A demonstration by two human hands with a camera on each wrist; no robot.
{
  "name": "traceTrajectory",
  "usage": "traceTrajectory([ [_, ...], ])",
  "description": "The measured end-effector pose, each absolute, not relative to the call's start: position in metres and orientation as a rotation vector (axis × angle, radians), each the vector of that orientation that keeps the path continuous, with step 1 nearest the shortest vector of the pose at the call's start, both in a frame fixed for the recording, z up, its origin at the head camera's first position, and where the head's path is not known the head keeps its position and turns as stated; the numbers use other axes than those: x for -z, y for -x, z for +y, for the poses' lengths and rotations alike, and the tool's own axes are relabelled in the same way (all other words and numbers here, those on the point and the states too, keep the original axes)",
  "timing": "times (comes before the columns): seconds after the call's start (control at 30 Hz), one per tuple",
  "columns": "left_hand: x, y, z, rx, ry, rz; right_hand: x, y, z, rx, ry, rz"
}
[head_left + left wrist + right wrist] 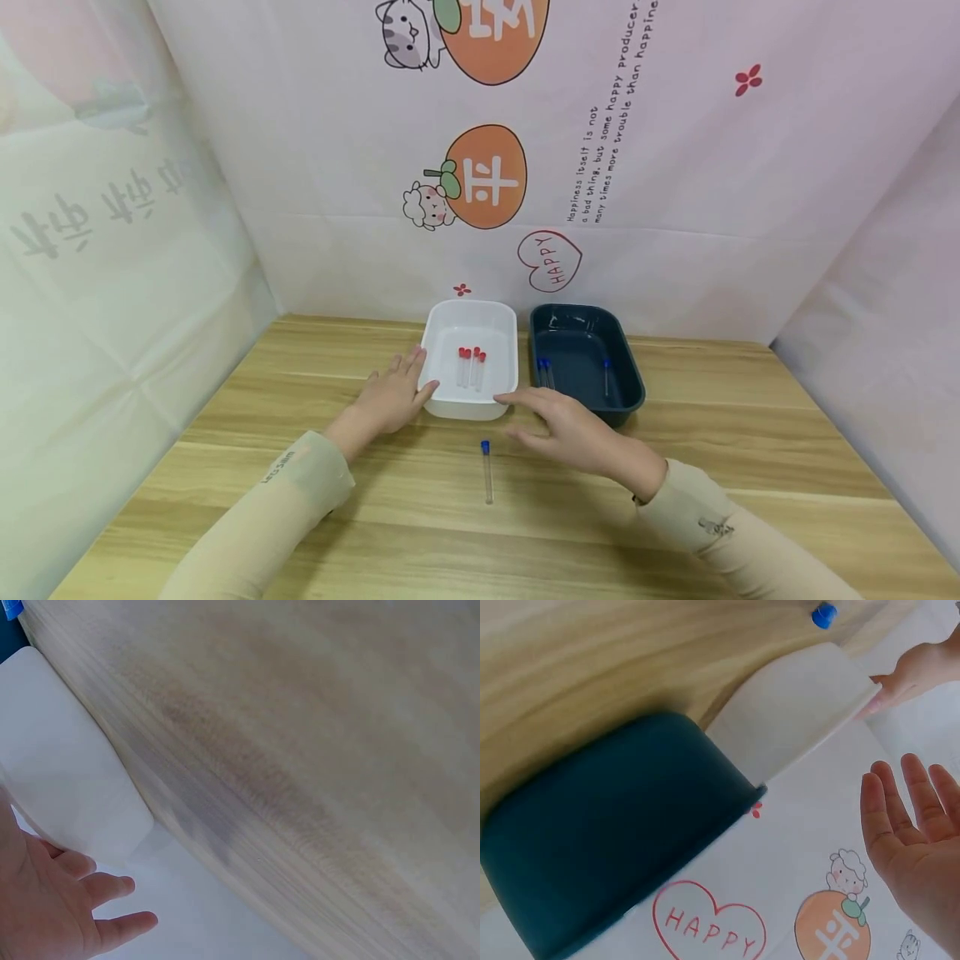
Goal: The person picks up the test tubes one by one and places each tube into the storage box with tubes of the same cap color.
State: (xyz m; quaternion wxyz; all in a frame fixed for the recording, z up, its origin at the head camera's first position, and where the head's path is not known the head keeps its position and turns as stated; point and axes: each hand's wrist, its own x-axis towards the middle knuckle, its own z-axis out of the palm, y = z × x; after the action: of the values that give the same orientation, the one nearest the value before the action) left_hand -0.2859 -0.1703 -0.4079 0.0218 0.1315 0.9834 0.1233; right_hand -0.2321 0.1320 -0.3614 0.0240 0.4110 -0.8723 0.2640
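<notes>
A white tray (471, 410) stands at the back of the table, with several red-capped tubes (471, 369) lying in it. My left hand (390, 396) is at its left side, fingers extended along the wall and thumb by the front corner. Fingers fairly straight, my right hand (570, 429) reaches toward the tray's front right corner and holds nothing; whether it touches the rim I cannot tell. In front of the tray, a clear tube with a blue cap (487, 472) lies on the wooden table (420, 533). The right wrist view shows that tube's blue cap (824, 615).
Right of the white tray stands a dark blue tray (636, 375). Blue-capped tubes (607, 379) lie inside it, two at its left side and one farther right. A printed cloth (660, 275) hangs behind the table and along its sides.
</notes>
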Motion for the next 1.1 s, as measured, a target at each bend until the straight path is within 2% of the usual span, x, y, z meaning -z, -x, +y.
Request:
traceTrajectory([
  [0.6, 0.405, 0.283, -0.171, -0.381, -0.406, 3.045, 0.396, 0.229, 0.120, -0.578, -1.420, -2.887],
  [1.1, 0.405, 0.284, -0.169, -0.393, -0.398, 3.043, 0.410, 0.232, 0.107, -0.398, -1.407, -2.945],
])
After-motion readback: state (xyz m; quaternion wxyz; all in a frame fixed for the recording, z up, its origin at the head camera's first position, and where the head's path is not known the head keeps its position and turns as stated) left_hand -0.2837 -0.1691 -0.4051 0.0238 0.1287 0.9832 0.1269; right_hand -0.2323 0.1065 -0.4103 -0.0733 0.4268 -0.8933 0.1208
